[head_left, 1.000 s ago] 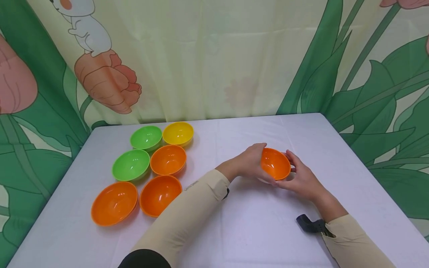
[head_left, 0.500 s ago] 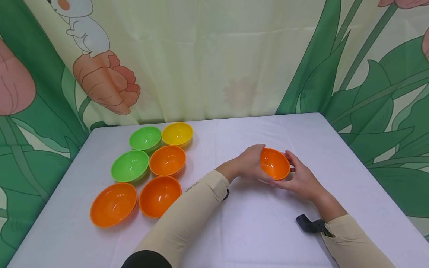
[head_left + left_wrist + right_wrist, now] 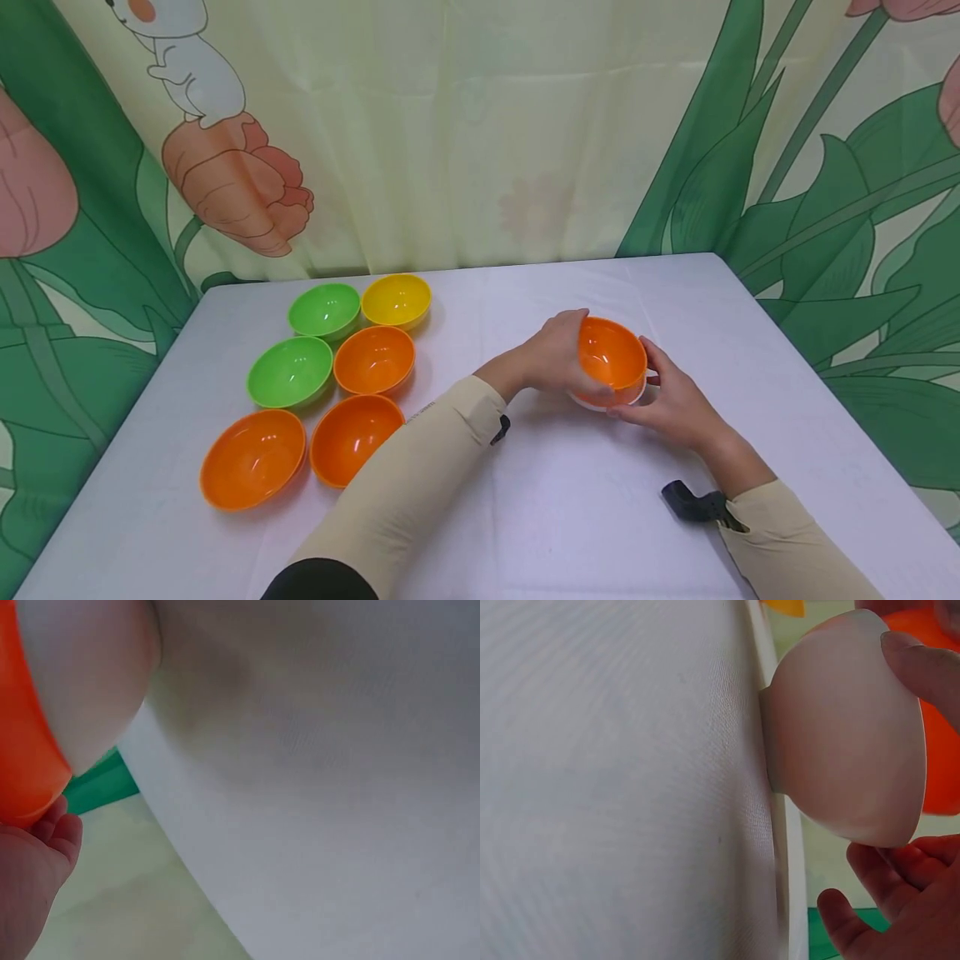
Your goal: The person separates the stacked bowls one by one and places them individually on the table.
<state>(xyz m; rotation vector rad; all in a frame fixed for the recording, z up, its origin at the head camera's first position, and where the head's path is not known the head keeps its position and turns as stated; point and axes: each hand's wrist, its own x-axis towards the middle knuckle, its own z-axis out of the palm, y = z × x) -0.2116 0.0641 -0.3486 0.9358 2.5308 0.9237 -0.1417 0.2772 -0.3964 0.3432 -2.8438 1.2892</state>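
My left hand (image 3: pixel 551 357) grips an orange bowl (image 3: pixel 611 354) by its left side, raised a little above a white-sided bowl (image 3: pixel 840 727). This lower bowl stands upright on the table, its foot at the cloth. My right hand (image 3: pixel 678 400) holds it, thumb near the front and fingers on the far side. In the left wrist view, the left fingers (image 3: pixel 67 836) lie against the orange bowl (image 3: pixel 22 742), just over the white one. The orange bowl's underside is hidden within the lower bowl's rim.
To the left stand two green bowls (image 3: pixel 325 312), a yellow bowl (image 3: pixel 397 301) and several more orange bowls (image 3: pixel 253 460). My left sleeve (image 3: pixel 420 467) crosses near one orange bowl (image 3: pixel 356 439). A white cloth covers the table (image 3: pixel 570 517); a printed curtain (image 3: pixel 480 133) hangs behind.
The left hand has raised the orange bowl slightly, and more of the white-sided bowl below it shows. The right hand has stayed nearly in place.
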